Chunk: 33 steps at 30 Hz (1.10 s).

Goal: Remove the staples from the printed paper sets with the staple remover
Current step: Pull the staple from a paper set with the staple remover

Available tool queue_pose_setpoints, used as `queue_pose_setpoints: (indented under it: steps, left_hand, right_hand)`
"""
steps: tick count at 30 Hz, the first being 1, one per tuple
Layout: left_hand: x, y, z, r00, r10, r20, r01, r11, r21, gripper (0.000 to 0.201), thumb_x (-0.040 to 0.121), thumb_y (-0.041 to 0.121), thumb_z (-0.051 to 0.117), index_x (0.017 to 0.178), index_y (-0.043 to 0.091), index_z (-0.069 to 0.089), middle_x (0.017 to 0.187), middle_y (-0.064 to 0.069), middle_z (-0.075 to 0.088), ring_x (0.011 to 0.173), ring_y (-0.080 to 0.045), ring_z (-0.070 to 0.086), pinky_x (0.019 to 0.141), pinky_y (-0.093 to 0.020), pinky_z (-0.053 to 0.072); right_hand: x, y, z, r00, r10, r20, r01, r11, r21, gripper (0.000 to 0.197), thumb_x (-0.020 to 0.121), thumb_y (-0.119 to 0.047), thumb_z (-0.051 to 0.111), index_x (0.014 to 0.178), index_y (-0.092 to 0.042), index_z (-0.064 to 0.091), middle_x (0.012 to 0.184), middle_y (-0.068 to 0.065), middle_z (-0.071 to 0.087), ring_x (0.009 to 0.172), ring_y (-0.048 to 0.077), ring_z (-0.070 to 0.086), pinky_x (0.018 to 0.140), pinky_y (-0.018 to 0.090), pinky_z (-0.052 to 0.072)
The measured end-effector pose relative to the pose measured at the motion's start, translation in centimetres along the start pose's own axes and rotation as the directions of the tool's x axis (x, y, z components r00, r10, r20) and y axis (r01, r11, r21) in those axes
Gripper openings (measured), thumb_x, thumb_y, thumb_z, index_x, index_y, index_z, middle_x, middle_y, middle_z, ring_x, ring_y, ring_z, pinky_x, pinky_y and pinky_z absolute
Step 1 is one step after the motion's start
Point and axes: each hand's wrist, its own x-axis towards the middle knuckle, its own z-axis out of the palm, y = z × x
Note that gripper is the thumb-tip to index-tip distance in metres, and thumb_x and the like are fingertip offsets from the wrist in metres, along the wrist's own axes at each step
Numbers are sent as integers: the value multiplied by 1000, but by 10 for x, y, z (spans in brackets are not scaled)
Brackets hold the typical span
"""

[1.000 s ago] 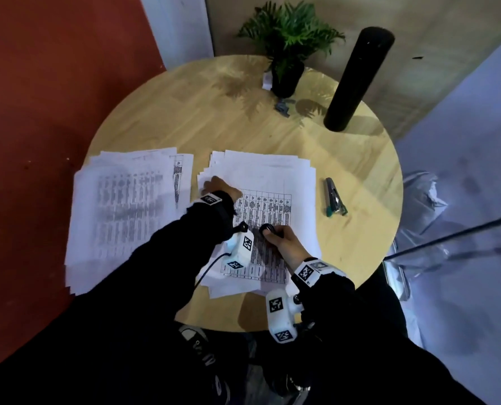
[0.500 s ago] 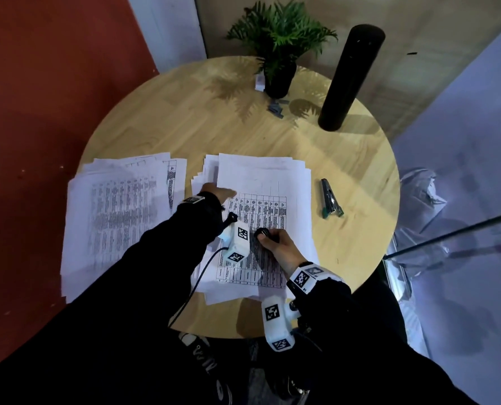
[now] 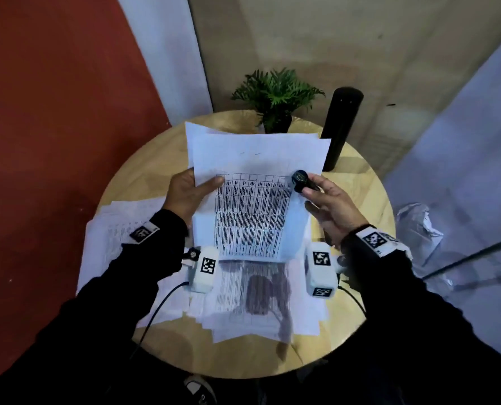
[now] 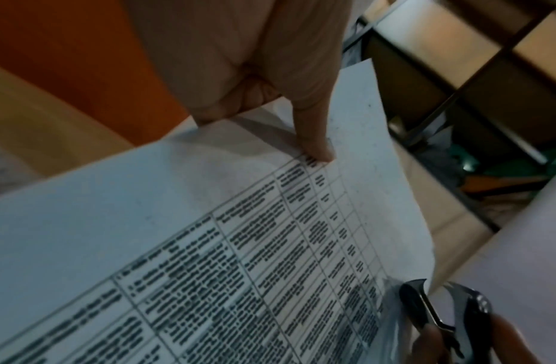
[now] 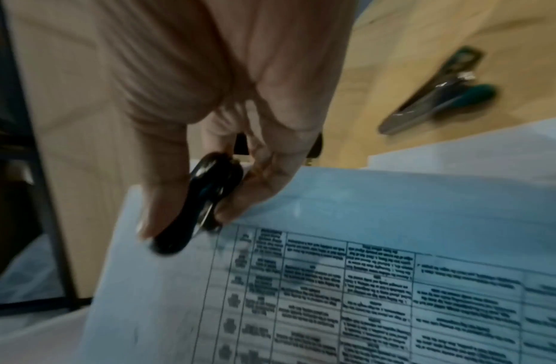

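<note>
My left hand (image 3: pixel 195 190) holds a printed paper set (image 3: pixel 255 206) lifted above the table, gripping its left edge with the thumb (image 4: pixel 315 147) on the top sheet. My right hand (image 3: pixel 316 194) pinches the black staple remover (image 3: pixel 301 181) against the set's right edge, near the table's top corner. In the right wrist view the staple remover (image 5: pixel 204 197) sits between thumb and fingers at the paper (image 5: pixel 332 283) edge. Its metal jaws (image 4: pixel 438 307) show in the left wrist view. No staple is visible.
The round wooden table (image 3: pixel 357 325) carries a paper stack (image 3: pixel 255 296) under the lifted set and another stack (image 3: pixel 111 229) at the left. A potted plant (image 3: pixel 275 95) and a black cylinder (image 3: pixel 338 127) stand at the back. A green-handled stapler (image 5: pixel 441 96) lies right of the papers.
The top paper set has risen off the centre stack in my left hand. My right hand with the staple remover has moved from the sheet's middle to its right edge.
</note>
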Motion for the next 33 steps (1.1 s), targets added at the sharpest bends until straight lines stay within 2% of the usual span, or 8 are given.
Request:
queue_pose_setpoints:
  steps: [7, 11, 13, 19, 23, 25, 28, 33]
  left_hand:
    - [-7, 70, -24, 981, 192, -6, -192, 979, -66, 40, 55, 27, 85, 91, 21, 69, 87, 11, 74, 84, -6, 66, 75, -20, 52]
    - [-8, 99, -34, 823, 497, -276, -413, 857, 309, 87, 52, 38, 89, 122, 9, 47, 115, 3, 47, 109, -5, 46, 98, -16, 35]
    - [-11, 120, -36, 789, 585, -187, -425, 740, 521, 112, 49, 54, 84, 139, 10, 34, 127, 5, 34, 123, -11, 32, 107, -21, 26]
    - [-35, 180, -21, 864, 460, 204, -495, 705, 508, 73, 36, 77, 73, 89, 28, 63, 82, 41, 55, 88, 20, 49, 83, -10, 36]
    - [-47, 201, -15, 850, 448, 278, -526, 748, 404, 67, 51, 56, 81, 83, -1, 69, 83, 4, 56, 77, -4, 49, 77, -24, 42]
    - [-54, 209, -14, 842, 489, 228, -539, 753, 378, 63, 52, 57, 82, 90, 8, 72, 85, -9, 68, 81, -16, 60, 84, -41, 52]
    - [-61, 224, -16, 803, 572, 169, -576, 672, 466, 48, 53, 59, 81, 92, 33, 70, 88, 3, 74, 85, -15, 68, 80, -47, 53]
    - [-71, 244, -19, 769, 630, 111, -578, 610, 543, 56, 52, 49, 80, 101, 26, 71, 80, 3, 68, 72, -9, 58, 73, -33, 51]
  right_hand:
    - [-19, -60, 24, 933, -164, 320, 161, 986, 36, 64, 26, -34, 95, 86, -23, 77, 87, -5, 73, 74, 4, 66, 61, 14, 50]
    - [-34, -69, 26, 910, -189, 368, 182, 982, 52, 66, 28, -33, 95, 90, -21, 76, 91, -3, 73, 75, 5, 67, 61, 15, 51]
    - [-45, -74, 23, 902, -183, 391, 185, 982, 34, 64, 29, -33, 95, 90, -24, 76, 92, -4, 73, 77, 5, 67, 64, 15, 53]
    - [-80, -97, 15, 884, -230, 407, 224, 973, 64, 62, 25, -35, 95, 83, -26, 78, 90, -6, 74, 77, 3, 68, 67, 15, 54]
    - [-93, -103, 16, 884, -273, 380, 253, 962, 104, 63, 23, -34, 95, 83, -24, 77, 88, -6, 74, 76, 3, 68, 65, 17, 54]
    - [-100, -104, 17, 876, -289, 386, 256, 957, 134, 65, 25, -33, 95, 86, -23, 77, 87, -4, 74, 75, 3, 68, 66, 16, 54]
    - [-108, -107, 21, 865, -301, 401, 255, 953, 165, 67, 24, -33, 95, 88, -21, 77, 87, -4, 74, 75, 3, 68, 66, 16, 54]
    - [-116, -111, 28, 858, -306, 413, 259, 951, 166, 67, 24, -32, 95, 87, -20, 77, 90, -2, 74, 76, 4, 68, 65, 16, 54]
